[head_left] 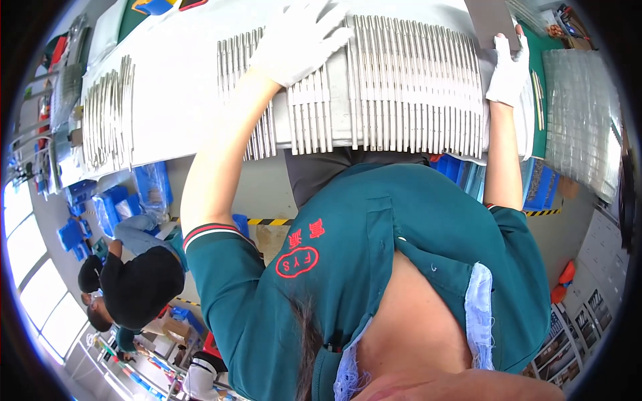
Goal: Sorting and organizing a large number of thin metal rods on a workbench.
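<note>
From the head camera, the long row of metal rods [408, 80] lies side by side on the white work table [180, 73], running along its near edge, and it stretches between my two hands. My left hand [301, 40] rests on top of the left part of the row; my right hand [508, 70] sits at the row's right end, close to the table's right edge.

The rods are slim, silvery and all alike, packed touching one another like slats, their lower ends lined up near the table's edge. Under my left forearm a few groups sit a little lower than the rest, so the line is stepped there.

My left hand, in a white glove, is spread flat, fingers fanned and pressing down on the rods. My right hand, also gloved in white, stands with fingers together and pointing away from me, touching a flat grey strip [491, 20] that lies past the row's end; whether it grips the strip I cannot tell.

A second, smaller batch of rods [107, 110] lies well apart near the table's left end.
</note>
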A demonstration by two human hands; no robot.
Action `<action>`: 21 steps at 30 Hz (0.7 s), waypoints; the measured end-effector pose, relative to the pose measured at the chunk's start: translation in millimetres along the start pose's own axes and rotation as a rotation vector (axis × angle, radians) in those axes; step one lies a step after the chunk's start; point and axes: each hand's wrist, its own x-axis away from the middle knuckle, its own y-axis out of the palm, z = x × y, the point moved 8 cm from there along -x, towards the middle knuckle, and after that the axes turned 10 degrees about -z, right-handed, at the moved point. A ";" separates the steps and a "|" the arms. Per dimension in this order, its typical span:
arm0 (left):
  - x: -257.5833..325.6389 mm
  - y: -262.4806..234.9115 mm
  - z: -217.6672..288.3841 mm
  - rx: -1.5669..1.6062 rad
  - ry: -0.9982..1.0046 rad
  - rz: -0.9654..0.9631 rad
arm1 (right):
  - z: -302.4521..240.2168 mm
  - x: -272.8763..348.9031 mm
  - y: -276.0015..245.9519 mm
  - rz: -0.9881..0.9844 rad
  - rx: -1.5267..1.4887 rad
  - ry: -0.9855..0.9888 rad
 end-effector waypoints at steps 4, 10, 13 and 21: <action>23.6 -4.5 -3.7 -0.014 0.311 0.473 | -8.5 -0.4 3.5 -0.004 -0.045 0.000; -19.3 -1.0 29.2 -0.057 0.071 0.041 | -2.6 0.2 -0.3 -0.006 -0.044 -0.011; -29.8 3.0 52.9 -0.196 0.270 -0.122 | -4.5 1.5 -3.0 0.022 -0.008 -0.024; -4.9 -7.2 17.3 -0.007 0.054 0.116 | 0.0 2.9 -18.4 0.181 -0.243 0.015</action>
